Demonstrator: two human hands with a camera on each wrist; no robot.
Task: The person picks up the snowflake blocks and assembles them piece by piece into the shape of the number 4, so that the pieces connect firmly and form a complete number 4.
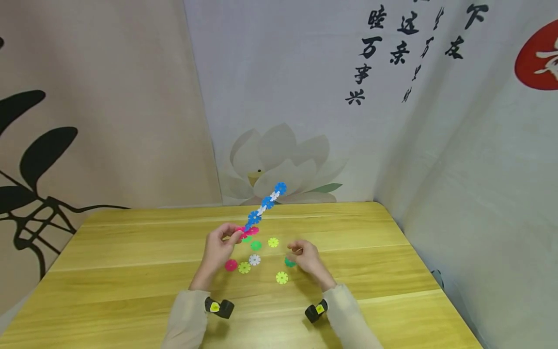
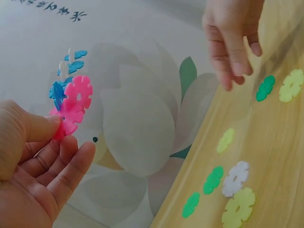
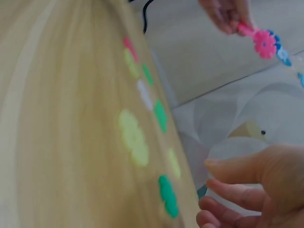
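Observation:
My left hand (image 1: 220, 245) pinches a pink snowflake disc (image 2: 69, 118) between thumb and fingers, its other fingers spread below. That disc forms the lower end of a chain of interlocked plastic snowflake discs, with a second pink disc (image 2: 79, 92) and alternating blue (image 1: 268, 202) and white ones slanting up and to the right. Held over the table, my right hand (image 1: 306, 255) has loosely bent fingers with nothing between them. Below it, a dark green disc (image 1: 289, 262) lies partly overlapped by the hand in the head view.
Loose discs lie on the wooden table (image 1: 370, 271) between my hands: a pink one (image 1: 231, 265), a white one (image 1: 255, 260), a green one (image 1: 255, 245) and several yellow ones (image 1: 282, 277). Behind the table hangs a printed cloth (image 1: 296, 97).

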